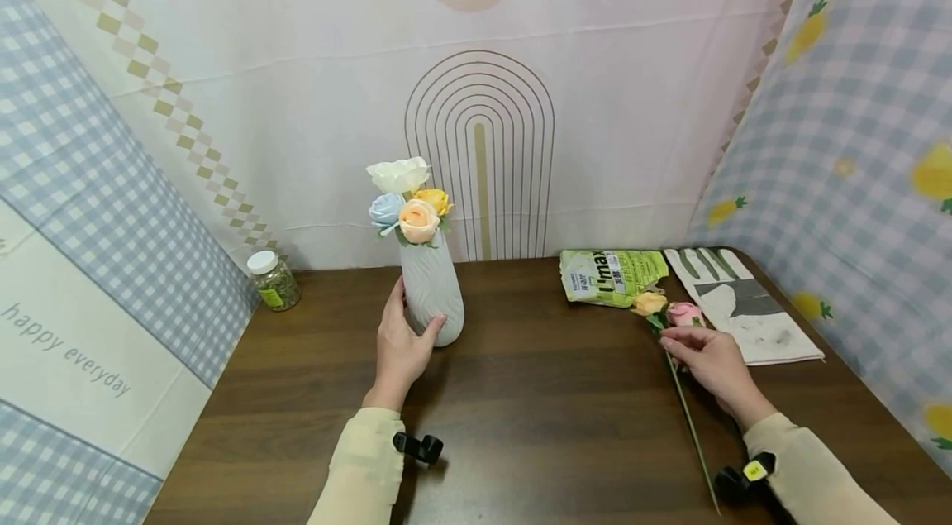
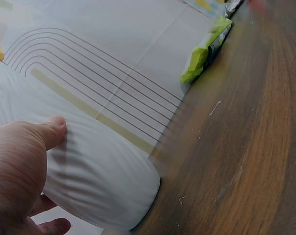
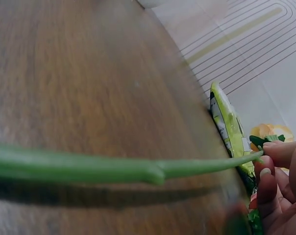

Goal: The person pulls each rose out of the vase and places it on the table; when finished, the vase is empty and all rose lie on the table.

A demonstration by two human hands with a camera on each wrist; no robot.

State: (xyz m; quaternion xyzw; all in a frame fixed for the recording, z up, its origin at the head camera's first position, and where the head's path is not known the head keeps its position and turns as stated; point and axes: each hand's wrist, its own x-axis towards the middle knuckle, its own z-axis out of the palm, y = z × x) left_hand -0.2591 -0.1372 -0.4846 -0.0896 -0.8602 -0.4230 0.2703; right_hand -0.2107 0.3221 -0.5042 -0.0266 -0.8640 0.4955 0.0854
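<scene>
My left hand [image 1: 402, 347] grips the lower part of a white ribbed vase [image 1: 433, 281], thumb across its front and fingers behind. White [image 1: 398, 175], blue [image 1: 387, 210], yellow [image 1: 434, 200] and peach [image 1: 419, 221] artificial flowers fill the vase mouth. On the right, my right hand [image 1: 706, 364] pinches the green stem of a yellow-orange artificial rose [image 1: 649, 303] just below its bloom. That stem [image 3: 113, 165] runs large across the right wrist view. Beside the hand is a pink rose [image 1: 684, 313], its stem mostly hidden by the hand and arm.
A green and white snack-style packet [image 1: 613, 277] lies at the back right, next to a folded patterned cloth [image 1: 744, 306]. At the back left stands a white-lidded jar [image 1: 274, 281] of dried green bits. Fabric hangings [image 1: 335, 95] border the brown table [image 1: 535, 409].
</scene>
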